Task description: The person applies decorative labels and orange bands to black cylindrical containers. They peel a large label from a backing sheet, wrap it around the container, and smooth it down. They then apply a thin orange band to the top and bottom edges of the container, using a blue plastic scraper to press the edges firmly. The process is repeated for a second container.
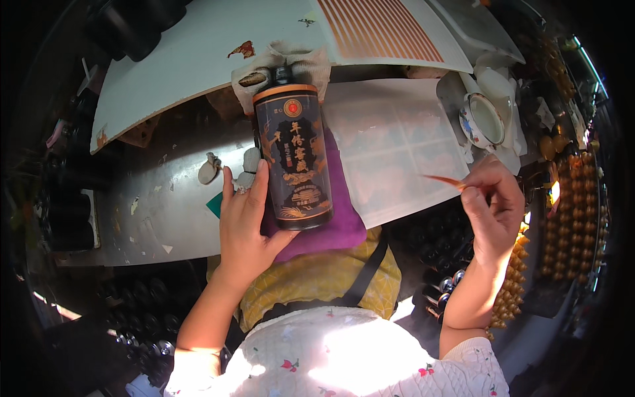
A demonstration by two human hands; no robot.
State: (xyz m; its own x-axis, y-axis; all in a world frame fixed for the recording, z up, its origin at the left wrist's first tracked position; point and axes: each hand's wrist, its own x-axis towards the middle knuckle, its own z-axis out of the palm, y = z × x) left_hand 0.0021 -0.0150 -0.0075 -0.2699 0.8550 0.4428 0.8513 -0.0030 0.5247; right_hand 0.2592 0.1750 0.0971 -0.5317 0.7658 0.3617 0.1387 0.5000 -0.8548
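Currently the dark, gold-patterned cylindrical bottle (301,159) lies on a purple cloth (345,198), its black neck pointing away from the person and nested in a crumpled off-white rag (314,69); its underside is out of sight. The left hand (239,225) is beside the bottle's lower left, its fingers half spread and touching the side, the thumb passing beneath the base; how firmly they grip cannot be told. Well to the right of the bottle, the right hand (493,212) has its thumb and fingers pinched on a thin orange-red strip (442,180), whose far tip blurs away. A scrap of green (215,205) left of the bottle is partly covered by the left hand. The bottle's base is near the person's edge of the grey metal counter (152,212), which stretches out bare to the left beyond some small grey lumps (251,160). Right of the bottle, a translucent whitish sheet (390,152) fills the room toward the right hand, the shapes under it hazy. Farther right of the bottle, a white mug with coloured decoration (471,129) tilts its mouth into view, its contents unclear. Beyond the bottle, an orange-striped sheet (377,30) is cut off by the picture's top.
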